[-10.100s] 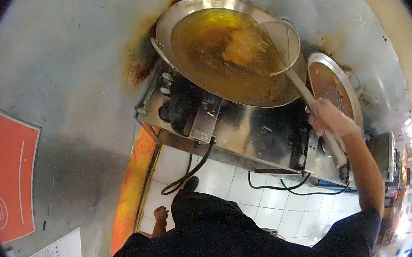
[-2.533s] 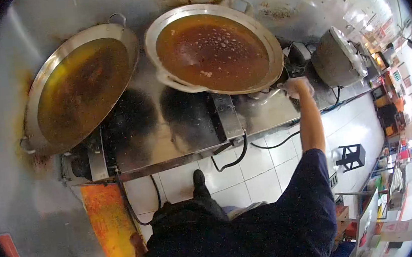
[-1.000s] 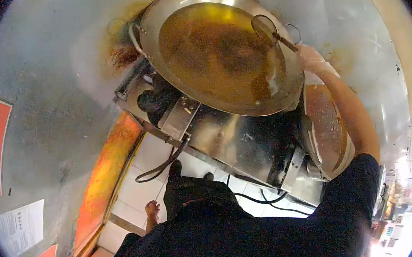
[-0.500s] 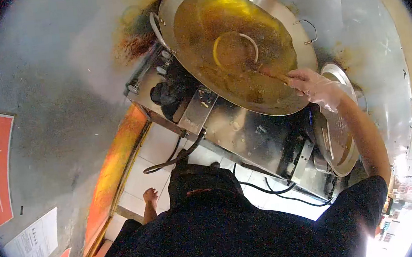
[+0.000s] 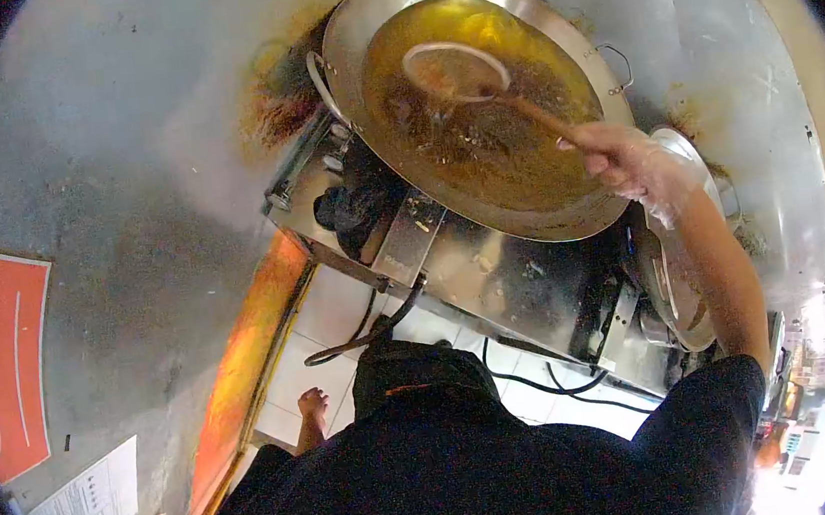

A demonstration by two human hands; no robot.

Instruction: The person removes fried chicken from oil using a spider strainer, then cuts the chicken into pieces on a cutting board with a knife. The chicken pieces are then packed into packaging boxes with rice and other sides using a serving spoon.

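Observation:
My right hand [image 5: 639, 165], in a clear glove, is closed round the wooden handle of a skimmer [image 5: 458, 70]. The skimmer's round head is over the yellow-brown oil [image 5: 483, 165] in a large metal wok [image 5: 349, 38]; whether it touches the oil is hard to tell. Small bits float in the oil. My left hand [image 5: 313, 406] hangs low beside my body, above the tiled floor, bare and holding nothing, with its fingers slightly bent and apart.
The wok sits on a steel stove [image 5: 525, 271] with a black cloth-like thing [image 5: 353, 213] at its left. A second, smaller pan [image 5: 681, 279] stands at the right. Dark hoses [image 5: 366, 341] hang below the stove. Papers [image 5: 86, 503] are on the left wall.
The skimmer's head has moved up and left within the wok and looks raised and tilted. My right hand has shifted slightly right. The whole view has shifted a little.

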